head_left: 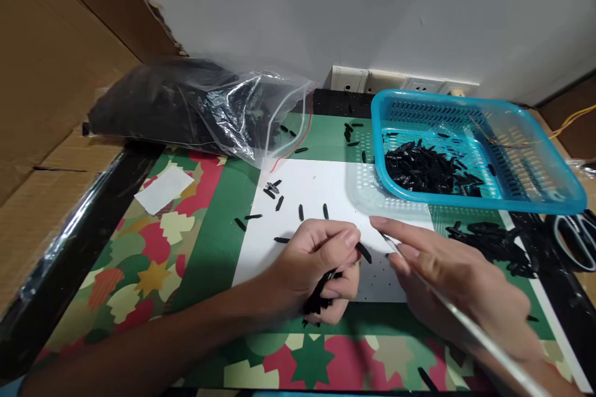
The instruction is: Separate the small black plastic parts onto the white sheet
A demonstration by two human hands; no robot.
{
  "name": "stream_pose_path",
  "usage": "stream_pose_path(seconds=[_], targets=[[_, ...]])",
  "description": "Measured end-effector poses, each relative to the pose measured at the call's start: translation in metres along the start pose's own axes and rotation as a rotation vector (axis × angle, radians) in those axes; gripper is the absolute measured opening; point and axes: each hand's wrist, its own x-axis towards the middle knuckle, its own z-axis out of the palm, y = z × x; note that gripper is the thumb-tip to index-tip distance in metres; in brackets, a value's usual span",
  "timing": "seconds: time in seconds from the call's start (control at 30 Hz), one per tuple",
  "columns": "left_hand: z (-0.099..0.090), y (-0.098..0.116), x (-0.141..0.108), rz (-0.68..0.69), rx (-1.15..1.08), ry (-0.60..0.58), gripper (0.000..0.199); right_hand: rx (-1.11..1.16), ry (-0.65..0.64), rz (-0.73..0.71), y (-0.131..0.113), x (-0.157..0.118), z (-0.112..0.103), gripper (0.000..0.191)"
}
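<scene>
My left hand is closed over the white sheet of paper. It pinches one small black strip between thumb and forefinger, and a bunch of similar black pieces shows in the curled fingers. To its right, my right hand grips a slim, pointed tool with a long pale shaft; its exact kind is unclear. The tool's tip is near the pinched strip but apart from it. Several loose black strips and small dark specks lie on the paper.
A blue plastic basket at the back right holds many black pieces. A pile of them lies before it, near the scissors. A zip bag of dark material lies back left, near a white paper scrap. Wall sockets are behind.
</scene>
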Motion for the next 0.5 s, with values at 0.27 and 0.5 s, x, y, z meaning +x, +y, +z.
stream_pose_path(seconds=[0.27, 0.5], targets=[[-0.002, -0.008, 0.005, 0.272, 0.266, 0.285, 0.046, 0.214, 0.168, 0.065, 0.000, 0.005, 0.002, 0.017], [-0.001, -0.008, 0.001, 0.333, 0.468, 0.403, 0.047, 0.165, 0.085, 0.133, -0.005, 0.011, 0.003, 0.012]])
